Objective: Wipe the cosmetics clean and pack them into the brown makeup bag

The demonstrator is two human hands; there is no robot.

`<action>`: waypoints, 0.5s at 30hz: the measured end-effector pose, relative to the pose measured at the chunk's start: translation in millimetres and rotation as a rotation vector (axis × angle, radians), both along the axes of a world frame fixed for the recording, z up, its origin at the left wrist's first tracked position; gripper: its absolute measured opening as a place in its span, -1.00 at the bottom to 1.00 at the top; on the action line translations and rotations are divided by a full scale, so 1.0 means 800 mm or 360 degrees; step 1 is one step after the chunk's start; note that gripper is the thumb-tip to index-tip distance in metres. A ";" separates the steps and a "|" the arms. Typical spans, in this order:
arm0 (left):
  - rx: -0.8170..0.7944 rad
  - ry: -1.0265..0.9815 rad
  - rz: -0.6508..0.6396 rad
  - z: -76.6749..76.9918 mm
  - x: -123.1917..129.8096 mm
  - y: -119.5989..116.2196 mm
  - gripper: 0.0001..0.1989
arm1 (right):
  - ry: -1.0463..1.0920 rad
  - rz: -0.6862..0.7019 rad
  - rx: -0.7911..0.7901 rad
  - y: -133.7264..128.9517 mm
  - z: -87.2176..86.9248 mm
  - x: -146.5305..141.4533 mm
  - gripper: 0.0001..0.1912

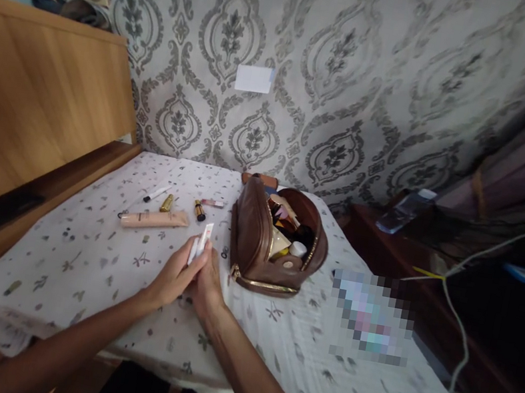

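Note:
My hands are together above the front middle of the table, closed around a small white tube with faint reddish print. My left hand grips it from the left, thumb along its side. My right hand wraps it from the right; its fingertips are partly hidden. Another white piece shows between the left fingers; whether it belongs to the tube I cannot tell. Just right of my hands stands an open brown cosmetic bag, filled with cosmetics. A peach squeeze tube lies to the left.
Behind the peach tube lie a slim white brush-like item, a gold cap, a gold-and-black lipstick and a pinkish tube. A blurred-out object is at right. A water bottle stands on the dark side furniture.

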State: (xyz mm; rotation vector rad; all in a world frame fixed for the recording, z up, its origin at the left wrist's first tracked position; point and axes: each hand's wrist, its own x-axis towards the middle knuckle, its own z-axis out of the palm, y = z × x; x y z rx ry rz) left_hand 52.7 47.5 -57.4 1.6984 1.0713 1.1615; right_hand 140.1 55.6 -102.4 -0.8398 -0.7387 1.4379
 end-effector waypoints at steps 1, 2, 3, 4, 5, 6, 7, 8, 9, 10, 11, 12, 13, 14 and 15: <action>0.0005 0.0009 0.0042 -0.001 -0.002 0.000 -0.60 | 0.0022 -0.0002 -0.0067 0.000 0.001 -0.002 -0.54; 0.0006 0.0011 0.0093 -0.002 -0.004 0.001 -0.62 | 0.0041 -0.0011 -0.0128 0.001 0.004 -0.004 -0.56; 0.0005 0.0005 0.0139 -0.003 -0.006 0.003 -0.63 | 0.0053 -0.0033 -0.0155 0.002 0.006 -0.005 -0.57; 0.0005 -0.0005 0.0167 -0.004 -0.009 0.006 -0.64 | 0.0048 -0.0069 -0.0131 0.003 0.008 -0.006 -0.58; 0.0005 -0.0017 0.0184 -0.004 -0.011 0.009 -0.65 | 0.0031 -0.0112 -0.0077 0.003 0.011 -0.007 -0.58; 0.0004 -0.0024 0.0191 -0.004 -0.013 0.012 -0.66 | 0.0003 -0.0151 -0.0012 0.004 0.013 -0.007 -0.57; 0.0010 -0.0025 0.0193 -0.004 -0.015 0.015 -0.66 | -0.0036 -0.0171 0.0048 0.004 0.016 -0.006 -0.56; 0.0018 -0.0018 0.0190 -0.003 -0.017 0.018 -0.66 | -0.0076 -0.0168 0.0091 0.003 0.018 -0.005 -0.56; 0.0025 -0.0003 0.0192 -0.002 -0.018 0.020 -0.67 | -0.0108 -0.0148 0.0110 0.002 0.020 -0.004 -0.56; 0.0034 0.0016 0.0197 0.000 -0.020 0.021 -0.67 | -0.0127 -0.0122 0.0114 0.002 0.023 -0.002 -0.57; 0.0044 0.0035 0.0204 0.002 -0.021 0.023 -0.68 | -0.0136 -0.0103 0.0121 0.001 0.026 0.001 -0.58; 0.0052 0.0056 0.0198 0.004 -0.022 0.024 -0.69 | -0.0141 -0.0101 0.0135 0.001 0.029 0.004 -0.59; 0.0056 0.0083 0.0168 0.007 -0.024 0.025 -0.69 | -0.0154 -0.0114 0.0155 0.001 0.033 0.009 -0.61; 0.0059 0.0119 0.0119 0.010 -0.027 0.026 -0.69 | -0.0174 -0.0135 0.0168 0.002 0.038 0.014 -0.64; 0.0065 0.0161 0.0060 0.013 -0.029 0.027 -0.69 | -0.0201 -0.0150 0.0172 0.004 0.043 0.020 -0.65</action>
